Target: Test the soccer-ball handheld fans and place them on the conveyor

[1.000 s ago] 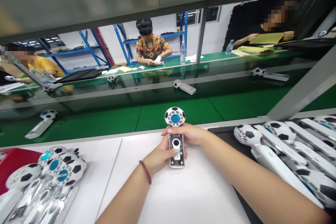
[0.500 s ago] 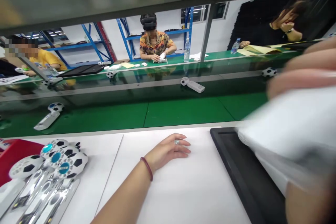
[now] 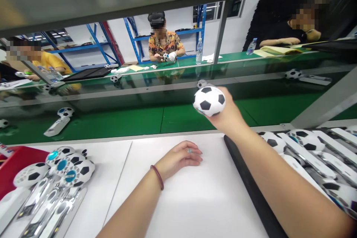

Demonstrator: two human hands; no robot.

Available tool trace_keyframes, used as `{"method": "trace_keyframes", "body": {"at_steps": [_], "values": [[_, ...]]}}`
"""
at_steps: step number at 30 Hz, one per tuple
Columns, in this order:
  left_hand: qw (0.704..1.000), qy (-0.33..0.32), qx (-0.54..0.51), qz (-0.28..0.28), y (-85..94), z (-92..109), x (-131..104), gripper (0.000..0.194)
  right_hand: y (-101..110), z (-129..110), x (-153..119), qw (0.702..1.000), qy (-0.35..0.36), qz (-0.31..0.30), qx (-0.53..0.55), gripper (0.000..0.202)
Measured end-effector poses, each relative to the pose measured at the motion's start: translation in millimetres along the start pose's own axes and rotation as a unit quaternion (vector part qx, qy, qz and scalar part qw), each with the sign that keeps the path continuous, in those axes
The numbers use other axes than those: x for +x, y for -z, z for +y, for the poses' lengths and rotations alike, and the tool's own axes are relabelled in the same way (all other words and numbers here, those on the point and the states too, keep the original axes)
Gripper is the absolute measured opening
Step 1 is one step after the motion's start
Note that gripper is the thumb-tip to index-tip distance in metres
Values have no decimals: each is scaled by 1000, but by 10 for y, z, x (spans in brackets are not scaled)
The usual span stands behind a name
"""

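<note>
My right hand (image 3: 227, 113) reaches forward over the far edge of the white worktop (image 3: 195, 197). It is closed around a white handheld device whose head (image 3: 209, 101) is patterned like a soccer ball in black and white. The device's lower part is hidden by the hand. My left hand (image 3: 180, 159) lies on the worktop with its fingers stretched out and nothing in it. On the right, behind my right forearm, several similar devices (image 3: 309, 156) lie on a black tray (image 3: 251, 186).
At left, more soccer-ball devices (image 3: 74, 171) are stacked beside a red bin (image 3: 25, 167). A green conveyor (image 3: 134, 121) crosses ahead, carrying spaced devices (image 3: 58, 124). A grey post (image 3: 320, 96) stands at right. Co-workers sit opposite, one handling a ball-patterned piece (image 3: 166, 57).
My right hand has moved from the right edge, where it held a blurred white thing, to the conveyor with a ball-headed device. Devices now show over the black tray. My left hand stayed put.
</note>
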State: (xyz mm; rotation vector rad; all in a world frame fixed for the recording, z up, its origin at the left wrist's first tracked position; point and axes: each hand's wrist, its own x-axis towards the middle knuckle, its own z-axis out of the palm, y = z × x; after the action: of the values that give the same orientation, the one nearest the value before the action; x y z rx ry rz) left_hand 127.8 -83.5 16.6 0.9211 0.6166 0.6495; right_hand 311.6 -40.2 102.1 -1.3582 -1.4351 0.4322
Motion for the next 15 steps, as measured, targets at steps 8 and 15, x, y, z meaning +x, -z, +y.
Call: {"method": "trace_keyframes", "body": {"at_steps": [8, 15], "values": [[1000, -3, 2, -1, 21, -36, 25, 20, -285, 595, 56, 986, -61, -49, -145, 33], [1000, 1, -1, 9, 23, -41, 26, 20, -266, 416, 26, 985, -33, -168, 2, 28]]}}
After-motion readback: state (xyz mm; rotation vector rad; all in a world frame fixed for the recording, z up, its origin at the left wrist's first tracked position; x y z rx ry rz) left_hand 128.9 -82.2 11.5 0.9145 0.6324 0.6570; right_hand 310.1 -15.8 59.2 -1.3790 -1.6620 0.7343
